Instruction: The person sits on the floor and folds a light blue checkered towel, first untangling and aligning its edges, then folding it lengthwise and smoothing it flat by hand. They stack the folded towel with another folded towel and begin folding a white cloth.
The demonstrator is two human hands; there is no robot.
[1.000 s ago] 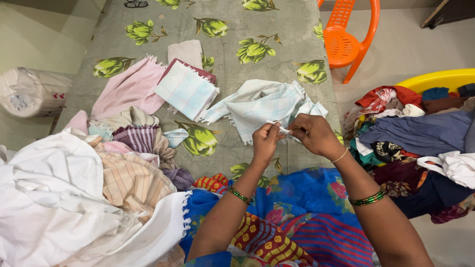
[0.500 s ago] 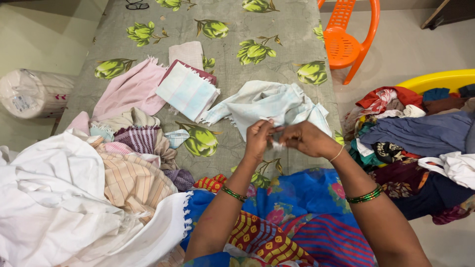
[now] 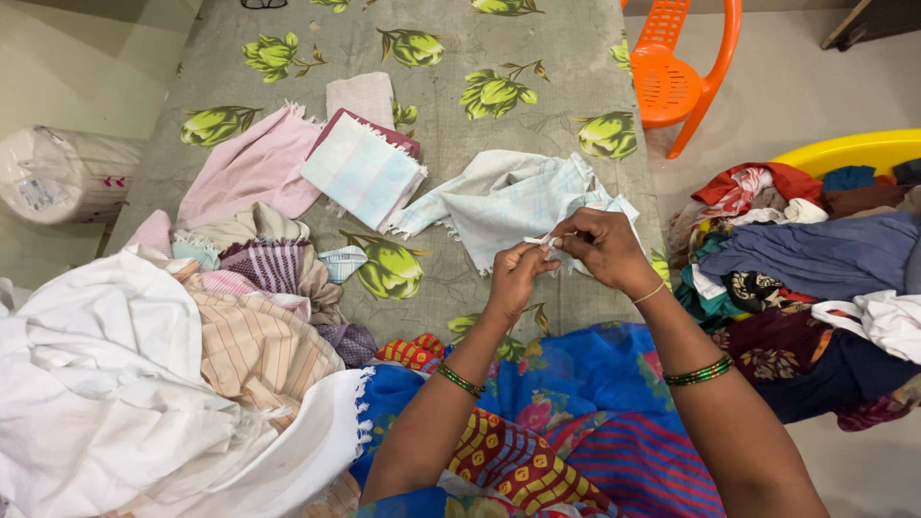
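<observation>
Two hands meet over the near-right part of the bed; the left hand (image 3: 515, 278) and right hand (image 3: 600, 247) both pinch an edge of a pale blue-white checked cloth (image 3: 499, 197), fingers closed on it. The cloth lies crumpled on the floral bedsheet (image 3: 537, 58), right of a folded checked towel (image 3: 363, 173); a heap of clothes (image 3: 806, 278) sits right.

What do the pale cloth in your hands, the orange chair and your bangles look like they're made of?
The pale cloth looks like thin woven cotton, matte: it crumples softly and has a fringed edge. Both the left hand and right hand pinch its corner. The orange chair looks like moulded plastic, smooth with a slight sheen and a slotted seat. The green bangles are glossy, perhaps glass or metal; unclear.
</observation>
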